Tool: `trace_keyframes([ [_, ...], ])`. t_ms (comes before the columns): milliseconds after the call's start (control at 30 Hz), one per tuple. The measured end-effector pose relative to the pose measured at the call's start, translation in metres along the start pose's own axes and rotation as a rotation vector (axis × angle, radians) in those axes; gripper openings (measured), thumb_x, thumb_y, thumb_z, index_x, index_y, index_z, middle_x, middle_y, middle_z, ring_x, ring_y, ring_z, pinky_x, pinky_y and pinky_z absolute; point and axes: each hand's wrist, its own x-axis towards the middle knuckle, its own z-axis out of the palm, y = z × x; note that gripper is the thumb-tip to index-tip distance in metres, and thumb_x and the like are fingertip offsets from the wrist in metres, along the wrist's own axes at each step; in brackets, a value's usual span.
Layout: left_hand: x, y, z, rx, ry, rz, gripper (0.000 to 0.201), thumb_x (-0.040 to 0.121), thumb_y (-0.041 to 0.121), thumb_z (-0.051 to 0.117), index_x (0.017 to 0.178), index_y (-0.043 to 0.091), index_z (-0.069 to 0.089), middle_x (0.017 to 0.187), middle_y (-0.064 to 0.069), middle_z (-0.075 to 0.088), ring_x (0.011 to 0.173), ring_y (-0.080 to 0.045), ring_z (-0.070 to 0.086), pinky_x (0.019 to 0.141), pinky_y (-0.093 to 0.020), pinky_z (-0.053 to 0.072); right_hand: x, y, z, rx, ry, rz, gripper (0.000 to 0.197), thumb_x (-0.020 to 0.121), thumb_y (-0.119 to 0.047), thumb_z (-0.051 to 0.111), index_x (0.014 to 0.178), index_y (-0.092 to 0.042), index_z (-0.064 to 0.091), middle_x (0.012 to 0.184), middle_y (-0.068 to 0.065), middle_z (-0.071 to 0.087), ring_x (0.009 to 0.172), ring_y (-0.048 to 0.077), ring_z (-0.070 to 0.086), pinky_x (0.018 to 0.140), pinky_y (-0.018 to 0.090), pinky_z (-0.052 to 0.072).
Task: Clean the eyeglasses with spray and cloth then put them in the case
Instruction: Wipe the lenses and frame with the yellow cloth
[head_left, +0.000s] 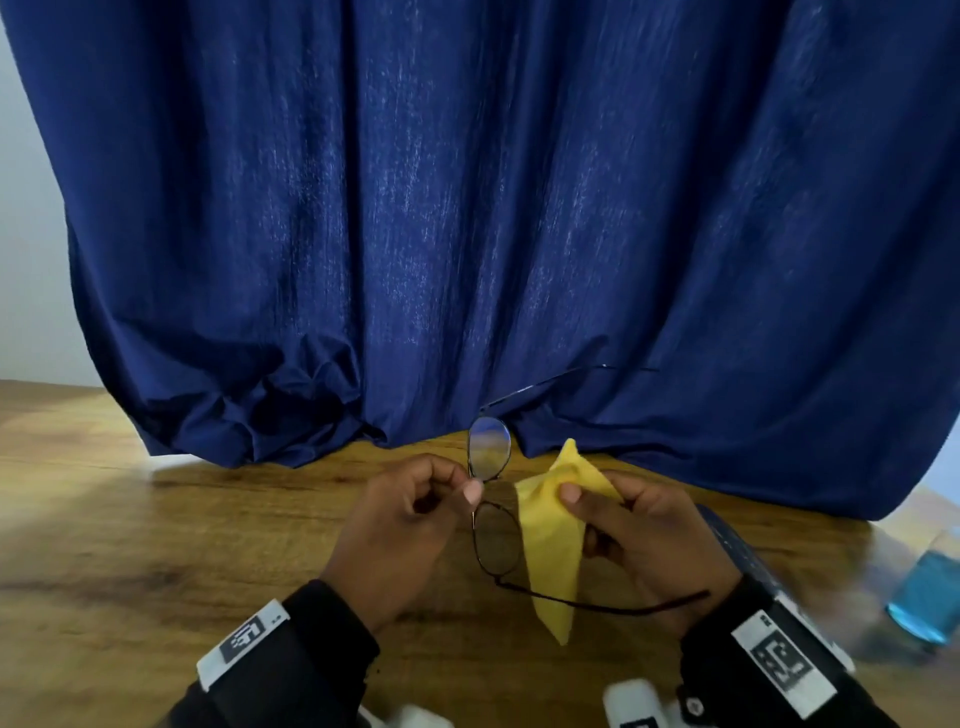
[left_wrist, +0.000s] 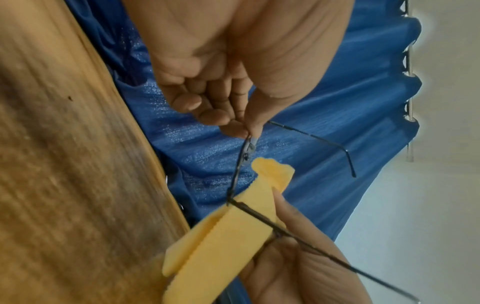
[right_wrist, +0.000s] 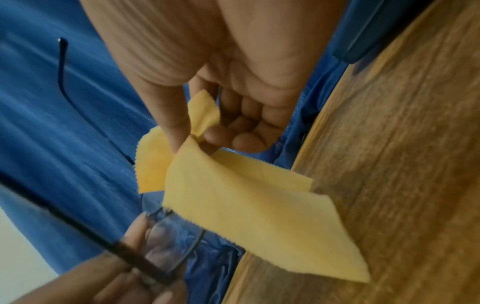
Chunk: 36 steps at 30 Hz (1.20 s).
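Thin dark-framed eyeglasses (head_left: 491, 499) stand on end above the wooden table (head_left: 130, 545), temples unfolded toward the right. My left hand (head_left: 415, 514) pinches them at the bridge between thumb and forefinger; the same pinch shows in the left wrist view (left_wrist: 249, 131). My right hand (head_left: 634, 540) pinches a yellow cloth (head_left: 550, 551) just right of the lenses, and the cloth hangs down behind the lower temple. In the right wrist view the cloth (right_wrist: 246, 209) drapes from my fingers (right_wrist: 233, 133) beside a lens (right_wrist: 168, 236). A blue spray bottle (head_left: 924, 603) stands at the far right.
A dark blue curtain (head_left: 467, 208) hangs behind the table and bunches onto its far edge. A dark blue case-like object (head_left: 737, 551) lies under my right wrist. White wall shows at the far left.
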Motion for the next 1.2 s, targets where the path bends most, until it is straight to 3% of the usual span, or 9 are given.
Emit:
trace_keyframes([
  [67,0.001,-0.004,0.002,-0.047,-0.042,-0.024,0.010,0.093,0.024,0.068,0.088,0.017,0.073,0.086,-0.008,0.076,0.077,-0.025,0.068,0.077,-0.041,0.055,-0.001,-0.006,0.004,-0.101,-0.035,-0.090,0.017,0.075,-0.032,0.078,0.075,-0.016,0.077,0.060,-0.003,0.066,0.060,0.008,0.061,0.066,0.028,0.050],
  [133,0.000,-0.005,0.005,-0.100,-0.105,-0.060,0.011,0.095,0.019,0.065,0.092,0.012,0.073,0.083,-0.010,0.075,0.067,-0.012,0.060,0.068,-0.035,0.048,-0.006,-0.011,0.008,-0.177,-0.029,-0.230,0.005,0.079,-0.016,0.078,0.076,-0.015,0.076,0.062,-0.005,0.071,0.059,0.004,0.064,0.062,0.017,0.049],
  [267,-0.005,-0.004,0.012,-0.093,-0.218,-0.079,0.012,0.096,0.007,0.061,0.096,0.010,0.073,0.078,0.001,0.072,0.065,-0.012,0.054,0.063,-0.033,0.043,-0.011,-0.009,0.012,-0.273,0.030,-0.382,0.012,0.072,-0.019,0.085,0.077,-0.020,0.075,0.077,-0.005,0.074,0.066,0.004,0.064,0.061,0.015,0.049],
  [367,-0.010,0.002,0.017,-0.061,-0.290,-0.030,0.015,0.098,0.014,0.061,0.097,0.021,0.074,0.095,-0.001,0.079,0.086,-0.020,0.071,0.076,-0.037,0.054,-0.011,-0.008,0.014,-0.275,0.070,-0.309,0.017,0.069,-0.017,0.088,0.075,-0.015,0.072,0.070,-0.006,0.072,0.059,-0.002,0.060,0.055,0.012,0.045],
  [500,-0.015,0.004,0.021,-0.011,-0.318,0.010,0.012,0.098,0.027,0.061,0.094,0.022,0.072,0.081,0.004,0.074,0.074,-0.017,0.064,0.071,-0.035,0.051,-0.002,-0.001,0.001,-0.344,0.314,-0.236,0.031,0.067,-0.028,0.089,0.068,-0.016,0.060,0.057,-0.008,0.062,0.049,-0.002,0.052,0.047,0.012,0.041],
  [667,-0.014,0.006,0.019,-0.010,-0.309,-0.003,0.011,0.097,0.026,0.062,0.098,0.024,0.073,0.094,0.004,0.078,0.084,-0.006,0.069,0.074,-0.019,0.051,-0.001,0.002,-0.001,-0.339,0.107,-0.160,0.031,0.069,-0.020,0.088,0.069,-0.009,0.059,0.056,-0.007,0.056,0.047,-0.003,0.047,0.046,0.012,0.039],
  [833,-0.012,0.006,0.019,-0.047,-0.312,0.025,0.012,0.097,0.022,0.062,0.093,0.013,0.070,0.081,0.005,0.074,0.075,-0.004,0.064,0.071,-0.021,0.050,0.008,0.007,-0.009,-0.287,0.236,-0.115,0.031,0.067,-0.025,0.088,0.073,-0.015,0.059,0.064,-0.004,0.063,0.059,0.006,0.056,0.057,0.023,0.046],
  [967,-0.012,0.008,0.020,-0.056,-0.314,-0.002,0.011,0.097,0.022,0.062,0.094,0.017,0.071,0.075,0.016,0.072,0.070,0.008,0.061,0.065,-0.010,0.045,0.002,0.006,-0.002,-0.305,0.135,-0.137,0.024,0.074,-0.018,0.084,0.072,-0.005,0.064,0.060,-0.004,0.059,0.050,-0.002,0.047,0.051,0.013,0.040],
  [1200,-0.015,0.007,0.024,-0.044,-0.317,-0.038,0.012,0.096,0.026,0.063,0.090,0.020,0.071,0.076,0.007,0.072,0.069,-0.003,0.059,0.065,-0.018,0.047,0.002,0.005,0.001,-0.222,0.265,-0.124,0.030,0.071,-0.028,0.084,0.068,-0.008,0.062,0.061,0.007,0.061,0.057,0.013,0.051,0.058,0.030,0.045],
])
